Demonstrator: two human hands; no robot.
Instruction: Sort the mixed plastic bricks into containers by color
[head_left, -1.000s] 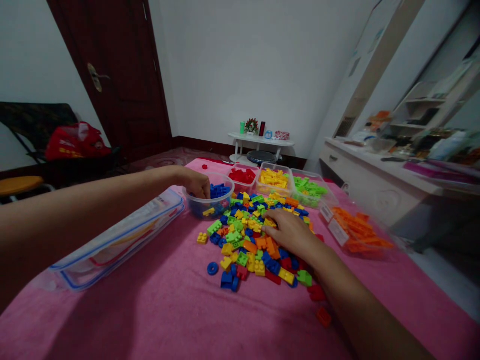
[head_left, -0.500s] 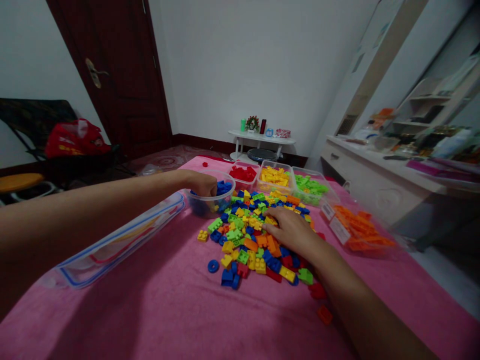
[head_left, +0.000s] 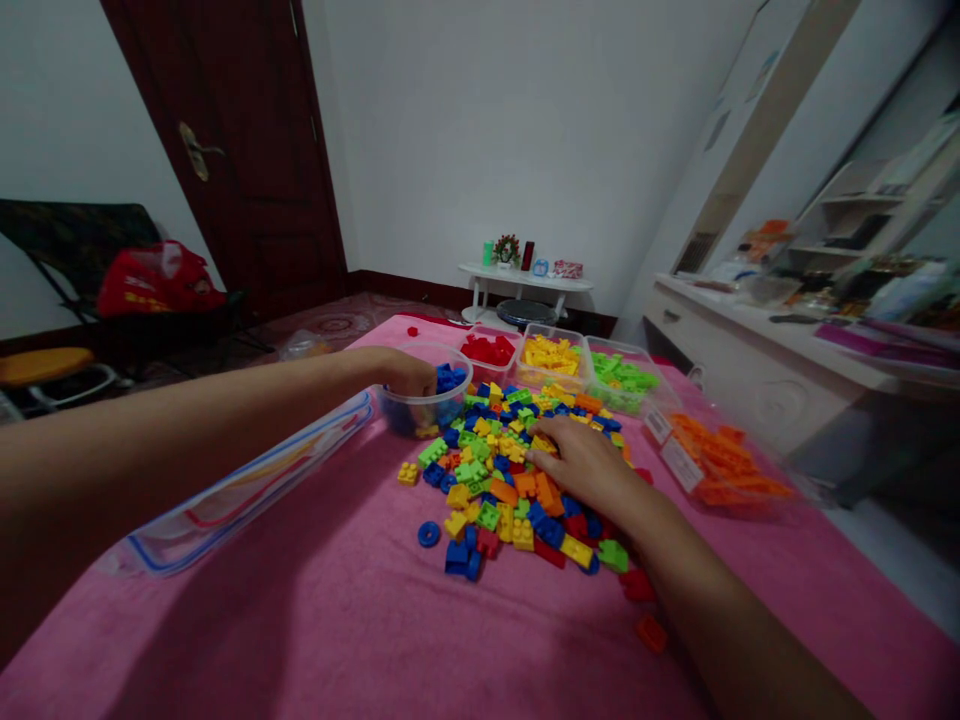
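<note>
My left hand [head_left: 414,374] reaches down into a round clear tub [head_left: 385,408] of blue building bricks [head_left: 450,378]. Its fingers are curled downward among the bricks, and the tips are hidden, so what they hold cannot be made out. On the right side of a mixed pile of building bricks [head_left: 480,445] rests my right hand [head_left: 574,455]. Its thumb and forefinger are apart, touching yellow and other bricks, with nothing visibly gripped. The pile mixes blue, green, yellow, orange and red pieces.
Behind the pile stand clear boxes of red bricks [head_left: 489,350], yellow bricks [head_left: 551,354] and green bricks [head_left: 622,372]. A clear box of orange bricks [head_left: 724,462] lies at right. A blue-edged plastic lid [head_left: 247,490] lies left on the pink cloth [head_left: 360,620].
The whole view has shifted very slightly. My left hand stays in the tub and my right hand stays on the pile; no brick has visibly been moved.
</note>
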